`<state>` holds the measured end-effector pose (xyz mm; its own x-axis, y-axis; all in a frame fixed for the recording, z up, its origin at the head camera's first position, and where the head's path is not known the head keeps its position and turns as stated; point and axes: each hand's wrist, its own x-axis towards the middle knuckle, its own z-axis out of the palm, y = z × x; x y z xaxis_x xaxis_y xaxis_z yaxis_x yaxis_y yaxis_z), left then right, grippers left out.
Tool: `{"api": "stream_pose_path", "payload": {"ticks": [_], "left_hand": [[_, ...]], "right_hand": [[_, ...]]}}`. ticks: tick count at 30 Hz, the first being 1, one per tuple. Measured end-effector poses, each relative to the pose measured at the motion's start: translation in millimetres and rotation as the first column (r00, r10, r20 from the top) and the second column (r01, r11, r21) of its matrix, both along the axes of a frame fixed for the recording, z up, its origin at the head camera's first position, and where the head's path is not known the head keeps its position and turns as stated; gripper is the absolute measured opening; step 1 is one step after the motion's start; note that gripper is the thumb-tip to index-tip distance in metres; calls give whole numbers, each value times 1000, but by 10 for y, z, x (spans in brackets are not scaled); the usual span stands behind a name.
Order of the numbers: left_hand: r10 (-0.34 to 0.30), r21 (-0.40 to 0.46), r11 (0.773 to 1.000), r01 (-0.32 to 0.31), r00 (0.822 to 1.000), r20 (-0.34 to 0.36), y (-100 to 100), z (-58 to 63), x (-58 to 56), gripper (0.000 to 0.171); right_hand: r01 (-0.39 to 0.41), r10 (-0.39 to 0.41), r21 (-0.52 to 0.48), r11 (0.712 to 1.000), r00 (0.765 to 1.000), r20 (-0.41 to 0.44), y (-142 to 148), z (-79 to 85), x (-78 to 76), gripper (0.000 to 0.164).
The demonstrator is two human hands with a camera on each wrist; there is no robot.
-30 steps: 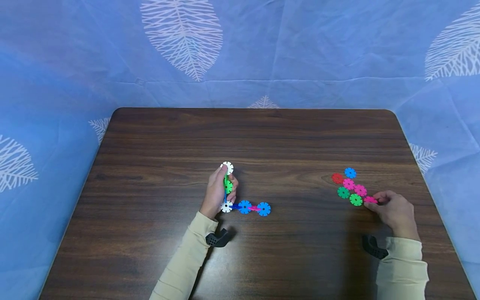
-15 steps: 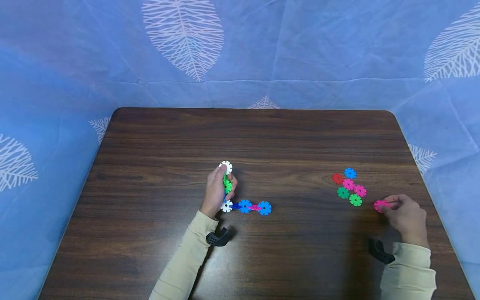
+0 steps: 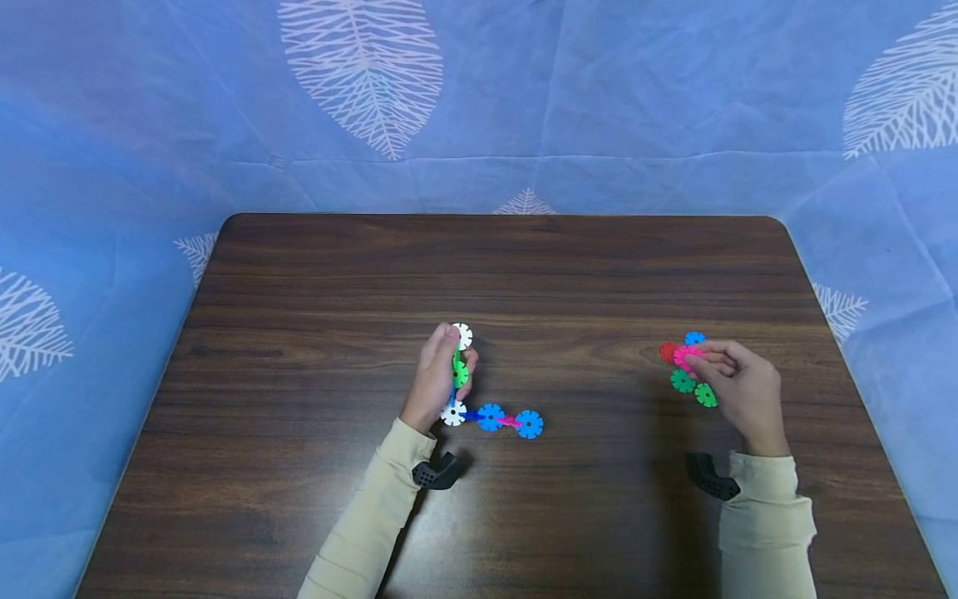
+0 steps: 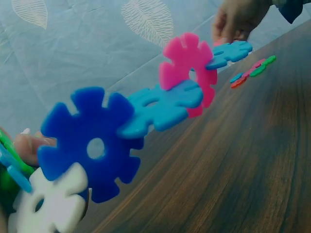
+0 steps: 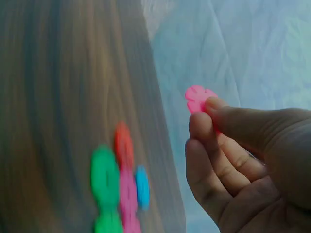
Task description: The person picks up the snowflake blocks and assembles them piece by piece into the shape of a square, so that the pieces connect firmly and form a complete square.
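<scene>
Head view showed my right hand pinching a pink disc, seemingly lifted, well right of the chain my left hand gripped.

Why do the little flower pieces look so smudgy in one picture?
In the right wrist view the loose pieces on the table are blurred, while the pink piece pinched by the right hand looks sharper. In the head view the table is sharp, with soft shadows beside the sleeves.

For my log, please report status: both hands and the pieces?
Left hand grips snowflake chain. Right hand pinches pink disc above loose discs. Nothing between.
</scene>
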<state>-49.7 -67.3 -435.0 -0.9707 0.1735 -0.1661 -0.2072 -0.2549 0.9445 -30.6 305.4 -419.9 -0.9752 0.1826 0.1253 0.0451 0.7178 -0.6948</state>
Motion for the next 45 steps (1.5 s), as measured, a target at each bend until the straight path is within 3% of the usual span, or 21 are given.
{"api": "stream_pose_path", "payload": {"ticks": [4,7,11,15,20,27,41,45], "left_hand": [[24,-2,1000,-24,1000,8,15,-6,-3,26],[46,2,999,-46,999,13,25,-37,-10,26],[60,-7,998,-60,998,-10,38,-68,-17,24],[61,-31,998,-62,998,-24,49,-65,-20,24],[59,-28,998,-59,998,1,53,-56,-17,22],[53,-38,998,-53,999,7,69,-26,-12,20],[29,-97,995,-25,999,43,88,-13,-2,21],[4,-117,993,0,999,33,86,112,35,20]], "right_hand": [[-135,132,-167,977,991,-26,-269,36,-122,22],[-231,227,-292,928,973,-46,-472,81,-211,21],[-322,332,-432,842,942,-54,-760,139,-307,20],[-373,410,-461,805,912,-22,-1049,172,-376,18],[-409,462,-421,810,887,27,-1397,181,-398,15],[-462,493,-357,812,870,-5,-1724,150,-369,12],[-523,519,-250,815,850,-89,-1981,146,-334,9],[-530,521,-218,819,847,-104,-1997,137,-335,9]]}}
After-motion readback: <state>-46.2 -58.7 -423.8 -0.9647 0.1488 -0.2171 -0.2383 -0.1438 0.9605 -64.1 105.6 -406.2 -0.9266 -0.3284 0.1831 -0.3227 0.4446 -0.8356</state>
